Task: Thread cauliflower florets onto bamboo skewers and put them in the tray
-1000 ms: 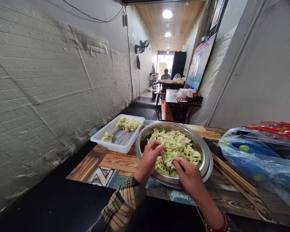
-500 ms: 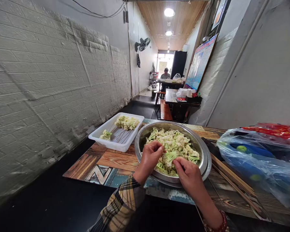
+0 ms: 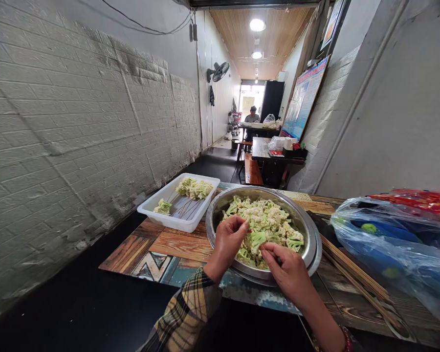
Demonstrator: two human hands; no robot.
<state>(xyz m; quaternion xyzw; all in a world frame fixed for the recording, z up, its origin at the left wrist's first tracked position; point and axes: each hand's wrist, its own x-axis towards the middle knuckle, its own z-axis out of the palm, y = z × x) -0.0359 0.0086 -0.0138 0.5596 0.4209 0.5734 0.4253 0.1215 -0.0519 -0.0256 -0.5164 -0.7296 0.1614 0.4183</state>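
Observation:
A round steel bowl (image 3: 308,247) on the table holds a heap of green-white cauliflower florets (image 3: 269,220). My left hand (image 3: 228,242) reaches over the bowl's near rim with fingers pinched on a floret at the heap's left side. My right hand (image 3: 288,271) is beside it, fingers closed on a greener floret (image 3: 257,239) just above its fingertips. A plaid sleeve covers my left forearm.
A white plastic tray (image 3: 157,212) with skewered florets stands left of the bowl. Bare bamboo skewers (image 3: 355,276) lie to the right, beside a clear plastic bag (image 3: 396,249). A brick wall runs along the left. A person sits at a far table (image 3: 252,116).
Both hands stay at the bowl's near side; the right hand has shifted slightly down and toward me with its floret. The camera view has shifted a little.

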